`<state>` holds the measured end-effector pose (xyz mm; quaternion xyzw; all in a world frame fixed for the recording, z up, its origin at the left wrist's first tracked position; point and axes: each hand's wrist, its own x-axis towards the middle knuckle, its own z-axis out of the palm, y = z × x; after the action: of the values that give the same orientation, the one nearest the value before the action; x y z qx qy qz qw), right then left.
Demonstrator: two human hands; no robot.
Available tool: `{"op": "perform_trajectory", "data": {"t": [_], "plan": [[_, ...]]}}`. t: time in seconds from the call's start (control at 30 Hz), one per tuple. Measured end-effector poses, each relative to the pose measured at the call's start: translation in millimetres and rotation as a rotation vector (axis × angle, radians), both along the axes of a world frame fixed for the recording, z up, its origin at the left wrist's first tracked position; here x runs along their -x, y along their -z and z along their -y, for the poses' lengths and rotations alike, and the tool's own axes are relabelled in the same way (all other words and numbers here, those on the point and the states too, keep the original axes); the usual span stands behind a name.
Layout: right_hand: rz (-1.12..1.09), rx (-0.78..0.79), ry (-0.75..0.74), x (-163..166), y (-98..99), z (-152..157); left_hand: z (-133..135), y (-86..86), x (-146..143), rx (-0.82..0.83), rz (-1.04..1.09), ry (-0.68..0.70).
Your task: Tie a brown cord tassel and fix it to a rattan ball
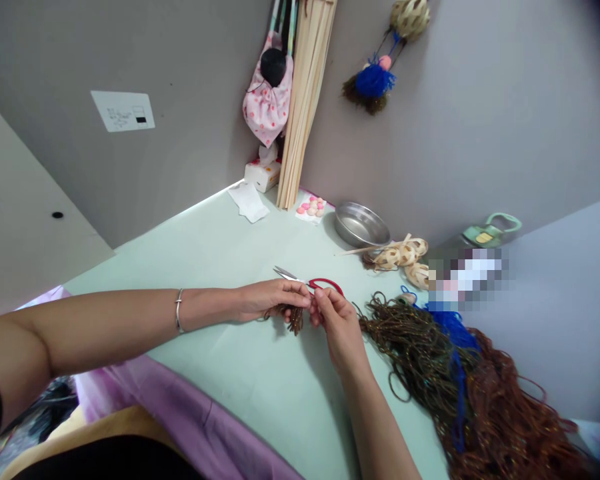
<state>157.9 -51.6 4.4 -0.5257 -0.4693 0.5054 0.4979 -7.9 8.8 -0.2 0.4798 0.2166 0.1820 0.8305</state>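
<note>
Tassel (296,319), hanging downward, axis vertical

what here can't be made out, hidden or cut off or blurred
Head view, the only one:
- Small brown cord bundle: mostly hidden by the left hand and right hand.
- Scissors: handles partly behind the fingers.
- Patch by the woven pieces: pixelated.
- Cord pile: cut off at the bottom edge.
- Wall label: print too small.

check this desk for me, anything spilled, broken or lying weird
Nothing looks spilled or broken. The red-handled scissors lie flat on the table just behind the hands, blades closed. The left hand and right hand pinch a small brown cord bundle. The big cord pile is loose and tangled.
</note>
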Motion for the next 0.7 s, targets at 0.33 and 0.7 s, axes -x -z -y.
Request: {"op": "perform_trajectory", "data": {"t": [0.33,0.7], "plan": [[0.026,0.021,0.038,-3.6,0.4,0.4,0.4,-3.1,-1.7,0.042,-0.006,-0.078],[0.294,-0.020,0.012,-0.2,-8.7,6.5,6.5,-0.7,-3.5,-0.017,-0.006,-0.137]]}}
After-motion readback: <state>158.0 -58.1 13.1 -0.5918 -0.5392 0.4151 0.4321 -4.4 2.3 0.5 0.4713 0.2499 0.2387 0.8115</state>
